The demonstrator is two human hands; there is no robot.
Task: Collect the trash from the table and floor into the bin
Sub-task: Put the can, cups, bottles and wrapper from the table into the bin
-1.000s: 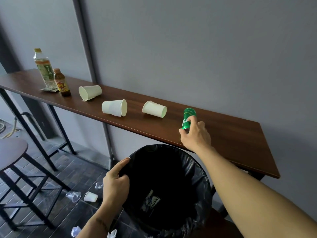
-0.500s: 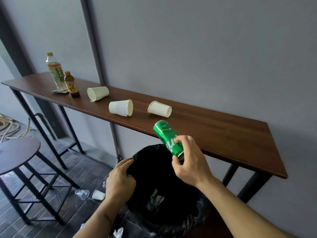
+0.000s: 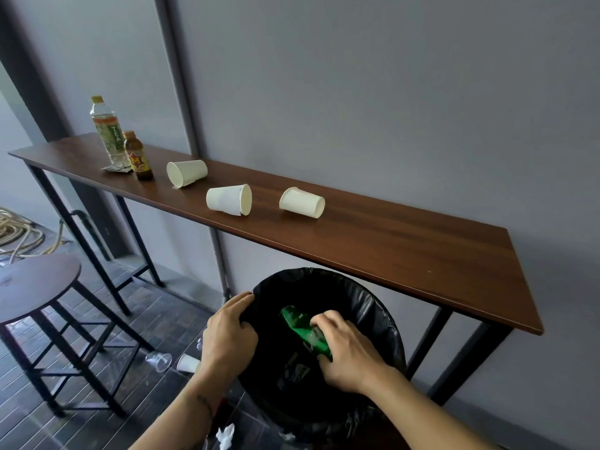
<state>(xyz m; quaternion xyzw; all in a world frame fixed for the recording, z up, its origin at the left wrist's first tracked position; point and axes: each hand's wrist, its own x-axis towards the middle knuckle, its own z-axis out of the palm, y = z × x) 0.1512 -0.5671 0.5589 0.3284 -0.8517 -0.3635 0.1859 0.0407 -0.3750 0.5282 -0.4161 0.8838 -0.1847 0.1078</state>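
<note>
three paper cups (image 3: 229,199), one can (image 3: 305,331)

Both forearms are bare, with no sleeves in view. The left hand (image 3: 229,332) and right hand (image 3: 349,355) wear no gloves or rings. A small dark tattoo (image 3: 205,402) marks the left wrist.

Count, beyond the fingertips on the brown wooden table (image 3: 406,251): three white paper cups on their sides (image 3: 187,172) (image 3: 229,200) (image 3: 302,203), two upright bottles, one tall clear plastic tea bottle (image 3: 107,133) and one small brown glass bottle (image 3: 138,156). One green aluminium can (image 3: 303,329) under the right hand's fingers, inside one black-lined round bin (image 3: 370,306). Floor, left of the left hand's fingers: one clear plastic cup (image 3: 159,360), one small white cup (image 3: 187,363); one round dark stool (image 3: 35,287).
</note>
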